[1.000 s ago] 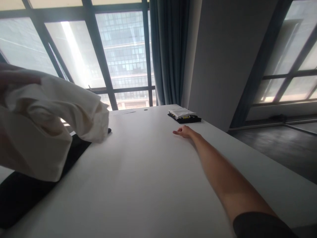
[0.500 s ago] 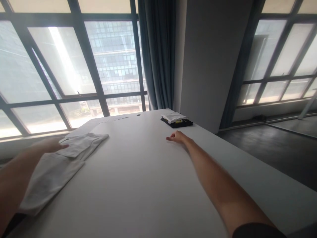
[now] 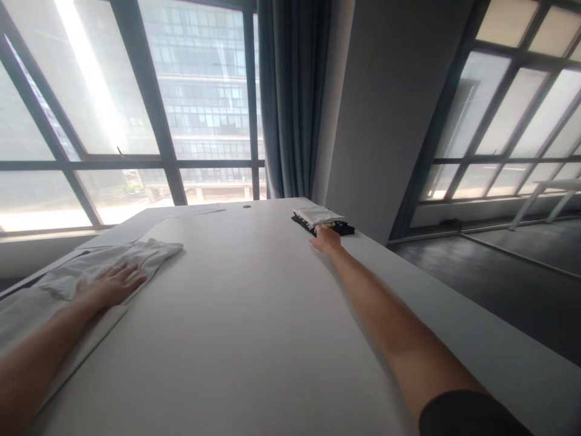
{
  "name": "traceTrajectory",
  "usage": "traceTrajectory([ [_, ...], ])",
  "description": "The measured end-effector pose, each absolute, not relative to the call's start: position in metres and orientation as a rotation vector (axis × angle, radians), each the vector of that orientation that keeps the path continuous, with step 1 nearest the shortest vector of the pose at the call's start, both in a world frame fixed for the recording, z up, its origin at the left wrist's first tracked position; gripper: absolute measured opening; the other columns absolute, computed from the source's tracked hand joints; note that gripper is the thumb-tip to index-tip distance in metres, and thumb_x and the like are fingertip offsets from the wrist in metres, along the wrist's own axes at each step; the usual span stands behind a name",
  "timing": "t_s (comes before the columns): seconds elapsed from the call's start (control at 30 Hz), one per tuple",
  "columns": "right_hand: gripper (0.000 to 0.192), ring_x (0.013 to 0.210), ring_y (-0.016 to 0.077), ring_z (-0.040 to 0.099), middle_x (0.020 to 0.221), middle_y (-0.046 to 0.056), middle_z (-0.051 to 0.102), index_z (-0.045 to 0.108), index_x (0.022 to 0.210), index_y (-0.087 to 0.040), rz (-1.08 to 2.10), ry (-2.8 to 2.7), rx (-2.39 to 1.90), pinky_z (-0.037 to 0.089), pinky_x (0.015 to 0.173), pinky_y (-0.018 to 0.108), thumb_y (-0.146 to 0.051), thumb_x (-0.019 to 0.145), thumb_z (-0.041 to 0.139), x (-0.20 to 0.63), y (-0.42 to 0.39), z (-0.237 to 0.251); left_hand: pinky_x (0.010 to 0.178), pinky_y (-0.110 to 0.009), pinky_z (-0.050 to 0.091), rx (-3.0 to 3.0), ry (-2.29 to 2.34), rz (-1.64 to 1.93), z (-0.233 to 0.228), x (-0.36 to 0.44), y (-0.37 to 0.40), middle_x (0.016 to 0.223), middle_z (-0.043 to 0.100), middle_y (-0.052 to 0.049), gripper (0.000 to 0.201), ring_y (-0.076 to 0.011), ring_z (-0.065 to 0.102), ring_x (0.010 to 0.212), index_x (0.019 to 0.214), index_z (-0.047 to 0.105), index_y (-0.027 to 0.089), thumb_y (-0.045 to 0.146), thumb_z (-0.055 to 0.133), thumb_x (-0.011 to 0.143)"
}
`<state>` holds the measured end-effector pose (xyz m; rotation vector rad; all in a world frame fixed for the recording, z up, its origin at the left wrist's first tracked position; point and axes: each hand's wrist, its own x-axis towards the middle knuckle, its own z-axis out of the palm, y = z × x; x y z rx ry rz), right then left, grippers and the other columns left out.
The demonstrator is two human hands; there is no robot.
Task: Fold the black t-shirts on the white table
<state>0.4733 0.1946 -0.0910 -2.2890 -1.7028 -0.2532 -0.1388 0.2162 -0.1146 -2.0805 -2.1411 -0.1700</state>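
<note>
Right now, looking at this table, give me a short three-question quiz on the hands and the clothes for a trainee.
1. True or false: the left hand lies flat on the white garment.
2. Which is the right hand reaching? A: the curtain. B: the folded stack. C: the window.
3. Fill in: the stack's top piece is white, the bottom piece is ____.

Key
1. True.
2. B, at the table far corner.
3. Black.
</note>
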Motion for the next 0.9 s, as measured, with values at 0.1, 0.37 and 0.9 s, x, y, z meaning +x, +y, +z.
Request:
traceTrajectory([
  [0.1,0.056,0.125,0.0308,0.054,0.14,0.018,0.054,0.056,0.134,-0.015,-0.281,-1.698,-2.329,0.045,0.098,0.035,-0.044,0.087,0.067,0.486,0.227,-0.091,0.11,-0.067,0.023,-2.011,-2.262,-0.143,-0.119,-0.134,0.213,0.162,0.032,-0.008,0.069,-0.0355,0.03,0.147,0.149,0.046,0.028,0.064,0.028,0.094],
  [0.37,0.075,0.144,0.0319,0.033,0.159,0.016,0.033,0.032,0.155,-0.02,-0.201,-1.655,-2.358,0.035,0.11,0.043,-0.044,0.091,0.062,0.513,0.294,-0.123,0.112,-0.066,0.023,-2.001,-2.255,-0.185,-0.123,-0.132,0.214,0.163,0.029,-0.008,0.063,-0.0343,0.028,0.149,0.149,0.047,0.029,0.058,0.035,0.095],
  [0.9,0.032,0.102,0.0266,0.067,0.109,0.014,0.073,0.076,0.106,-0.017,-0.052,-1.87,-2.342,0.047,0.08,0.027,-0.021,0.075,0.067,0.49,0.226,-0.076,0.116,-0.063,0.019,-1.995,-2.331,-0.129,-0.11,-0.12,0.199,0.167,0.021,-0.008,0.067,-0.03,0.02,0.152,0.154,0.037,0.025,0.059,0.029,0.097],
])
